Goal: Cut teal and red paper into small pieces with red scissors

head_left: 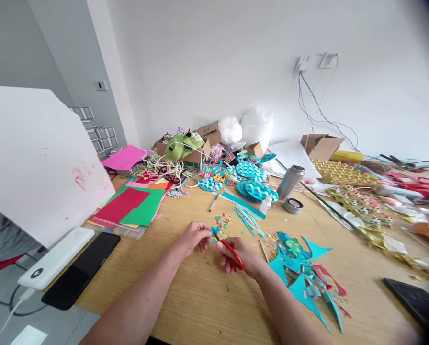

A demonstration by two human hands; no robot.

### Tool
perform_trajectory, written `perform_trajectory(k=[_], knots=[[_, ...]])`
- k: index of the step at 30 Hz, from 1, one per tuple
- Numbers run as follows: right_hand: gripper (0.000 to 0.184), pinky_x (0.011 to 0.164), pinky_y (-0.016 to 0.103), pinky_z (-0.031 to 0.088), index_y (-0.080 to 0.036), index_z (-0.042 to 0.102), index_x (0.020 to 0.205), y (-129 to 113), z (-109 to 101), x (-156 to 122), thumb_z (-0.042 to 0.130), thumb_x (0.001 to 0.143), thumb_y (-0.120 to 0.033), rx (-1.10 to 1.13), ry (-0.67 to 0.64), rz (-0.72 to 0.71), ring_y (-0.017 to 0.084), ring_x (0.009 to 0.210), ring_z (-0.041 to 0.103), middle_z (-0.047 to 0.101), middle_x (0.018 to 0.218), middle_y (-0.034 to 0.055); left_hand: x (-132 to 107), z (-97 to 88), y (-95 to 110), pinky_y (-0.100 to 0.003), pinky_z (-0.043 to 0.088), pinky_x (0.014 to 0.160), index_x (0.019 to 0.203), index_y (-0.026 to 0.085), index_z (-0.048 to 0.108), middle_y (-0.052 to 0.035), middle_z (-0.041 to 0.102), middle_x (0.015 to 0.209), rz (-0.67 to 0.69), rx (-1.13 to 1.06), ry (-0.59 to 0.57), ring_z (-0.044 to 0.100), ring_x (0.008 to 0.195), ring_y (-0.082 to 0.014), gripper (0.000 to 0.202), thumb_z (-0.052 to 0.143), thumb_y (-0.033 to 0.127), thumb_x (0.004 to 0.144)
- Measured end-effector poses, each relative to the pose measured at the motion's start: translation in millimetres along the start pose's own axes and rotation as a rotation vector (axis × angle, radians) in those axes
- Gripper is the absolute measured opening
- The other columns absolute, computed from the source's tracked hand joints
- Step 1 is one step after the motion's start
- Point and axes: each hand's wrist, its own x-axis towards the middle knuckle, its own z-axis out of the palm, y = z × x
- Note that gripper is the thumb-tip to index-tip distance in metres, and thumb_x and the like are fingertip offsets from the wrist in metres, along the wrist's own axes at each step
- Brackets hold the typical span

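My right hand (238, 256) is closed round the red handles of a pair of scissors (232, 251), whose blades point up and left. Between the blades and my left hand (196, 237) is a small blue paper piece (214, 231). The fingertips of my left hand are pinched together at its edge. Just beyond both hands lies a scatter of tiny red, yellow and green paper cutouts (222, 220). Blue paper scraps (300, 275), with some red ones among them, are heaped to the right of my right hand.
Coloured paper sheets (128, 206), a black phone (81, 270) and a white power bank (56, 256) lie left. Behind are blue wavy discs (255, 190), a white glue bottle (265, 204), a steel flask (290, 182) and its lid (292, 205). Yellow egg-tray sheets (344, 172) stand back right.
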Motion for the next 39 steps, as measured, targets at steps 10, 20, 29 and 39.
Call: perform_trajectory(k=[10,20,29,39], knots=[[0.046,0.032,0.016,0.031,-0.018,0.045,0.062,1.0,0.1,0.1,0.061,0.063,-0.060,-0.021,0.035,-0.009,0.007,0.033,0.050,0.058,0.045,-0.0043,2.1,-2.9,-3.5,-0.017,0.028,0.031,0.069,0.015,0.054,0.0039,0.054,0.049,-0.025,-0.109,-0.037,0.045,0.031,-0.0067,0.017,0.061,0.029,0.062],[0.043,0.031,0.016,0.030,-0.018,0.044,0.063,0.2,2.0,1.4,0.062,0.064,-0.058,-0.008,0.054,-0.016,0.007,0.032,0.049,0.058,0.044,-0.0048,-1.6,2.7,2.9,-0.016,0.026,0.030,0.068,0.014,0.054,0.0041,0.055,0.051,-0.069,-0.164,-0.014,0.046,0.032,-0.0054,0.022,0.065,0.031,0.061],[0.043,0.031,0.015,0.031,-0.017,0.045,0.063,-1.5,1.5,-0.5,0.062,0.065,-0.057,-0.014,0.031,-0.031,0.007,0.034,0.051,0.059,0.046,-0.0038,-1.4,1.7,1.5,-0.017,0.025,0.031,0.065,0.014,0.052,0.0048,0.054,0.049,-0.071,-0.165,-0.048,0.045,0.032,-0.0051,0.020,0.065,0.029,0.062],[0.041,0.035,0.017,0.038,-0.017,0.047,0.065,-0.2,-0.9,-0.5,0.065,0.065,-0.053,-0.005,-0.003,-0.052,0.008,0.038,0.054,0.061,0.051,-0.0028,-2.0,1.0,2.1,-0.017,0.024,0.030,0.068,0.015,0.052,0.0055,0.053,0.048,-0.102,-0.162,-0.070,0.045,0.031,-0.0054,0.018,0.064,0.028,0.062]])
